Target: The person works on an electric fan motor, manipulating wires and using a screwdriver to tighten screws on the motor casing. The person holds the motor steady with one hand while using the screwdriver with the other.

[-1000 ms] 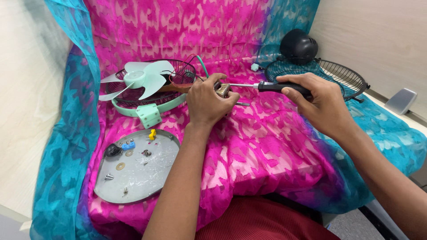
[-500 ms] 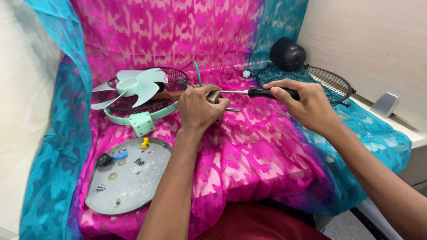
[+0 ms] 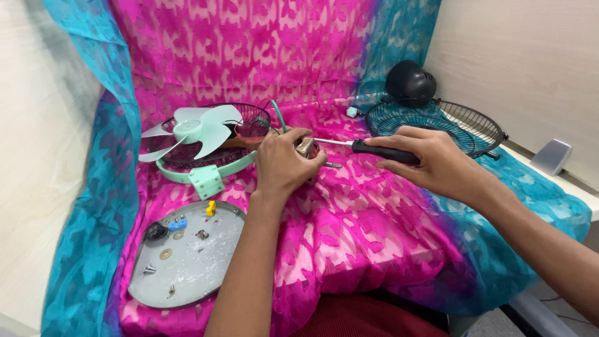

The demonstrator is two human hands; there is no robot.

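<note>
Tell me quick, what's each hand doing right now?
Left hand: closed around a small metal part.
Right hand: closed on a black-handled screwdriver, its tip at that part.

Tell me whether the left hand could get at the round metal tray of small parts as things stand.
Probably yes, once it lets go: the left hand is closed around a small metal part, and the tray lies open on the pink cloth just beside its forearm, nothing covering it.
</note>
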